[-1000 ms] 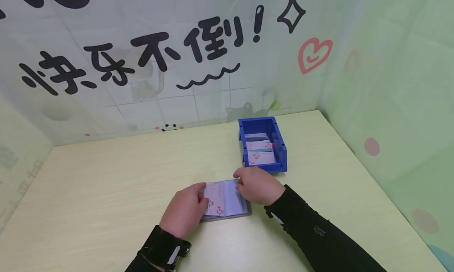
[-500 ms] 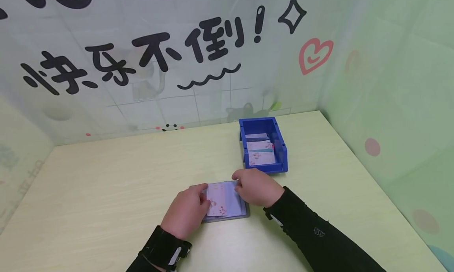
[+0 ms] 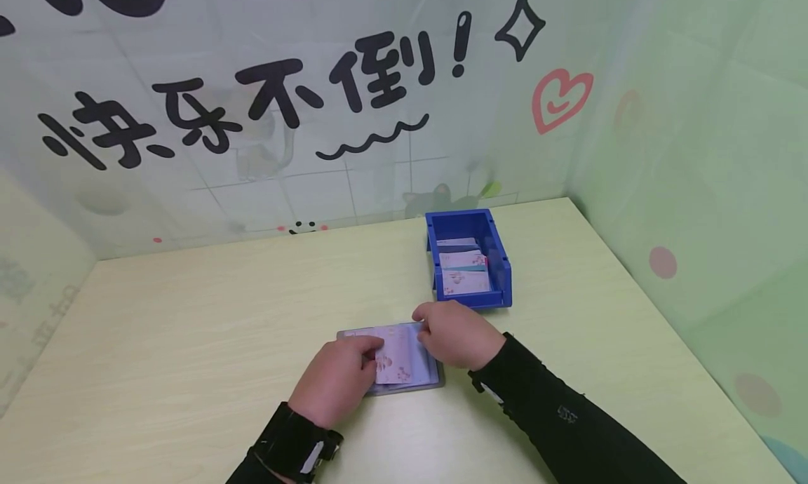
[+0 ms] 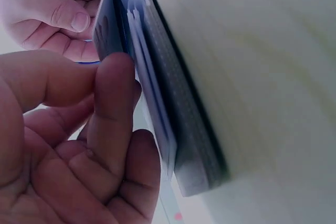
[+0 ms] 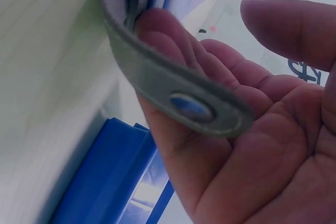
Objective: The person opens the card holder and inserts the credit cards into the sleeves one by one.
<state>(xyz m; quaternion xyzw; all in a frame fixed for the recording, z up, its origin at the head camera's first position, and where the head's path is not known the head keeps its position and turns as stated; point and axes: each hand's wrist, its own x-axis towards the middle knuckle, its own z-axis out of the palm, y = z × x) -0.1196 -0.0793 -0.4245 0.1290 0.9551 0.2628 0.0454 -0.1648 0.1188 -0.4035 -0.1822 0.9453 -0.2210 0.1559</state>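
Note:
A small snap-strap card holder [image 3: 424,372] with clear sleeves lies spread on the table. My left hand [image 3: 336,377] pinches a pink flower-print card [image 3: 394,361] between thumb and finger, over the holder's pages. In the left wrist view, the card [image 4: 107,27] stands tilted off the stacked sleeves [image 4: 152,87]. My right hand [image 3: 459,335] is at the holder's far right side. Its fingertips [image 5: 157,24] touch the pages behind the strap [image 5: 157,80], while the thumb stays apart. Whether the card's right edge lies inside a sleeve cannot be told.
A blue plastic bin [image 3: 505,273] with several cards [image 3: 466,282] stands just beyond my right hand. The pale wooden table [image 3: 208,330] reaches to a printed curtain [image 3: 284,189] behind and a green one [image 3: 694,189] at the right.
My left hand has moved slightly right, carrying the card rightward across the holder. More of the holder's left part now shows. The right hand has hardly moved.

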